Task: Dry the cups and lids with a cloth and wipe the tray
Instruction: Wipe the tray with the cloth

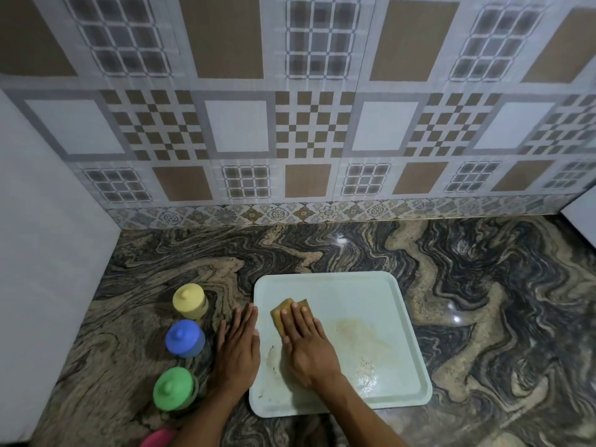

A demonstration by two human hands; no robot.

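- One step in hand, would you say? Start with the desk (483, 269).
- Marbled and polished, with the pale tray (354, 291) lying flat on it toward the front. I'd judge the wiping of the tray is under way. A dull smear (364, 337) crosses its middle, and wet specks show on the near side.
- The hands?
- The right hand (306, 346) lies flat on the tray's left part, its fingers (285, 321) straight and close together, pressing the cloth down. The left hand (237, 346) rests palm-down on the desk just beside the tray's left rim, fingers straight and together, holding nothing. It looks to be steadying the tray.
- The cups?
- Three lidded ones stand upright in a row on the desk, left of the tray. The yellow cup (190, 300) is farthest, then the blue cup (184, 338), and the green cup (174, 388) is nearest. A pink thing (158, 438) is cut off at the bottom edge, and I can't tell what it is.
- The cloth (283, 309)?
- Folded, orange-yellow, under the right fingertips and short of the smear.
- Next?
- Probably a sweep right over the smear with even pressure, the left hand bracing so the tray doesn't slide.
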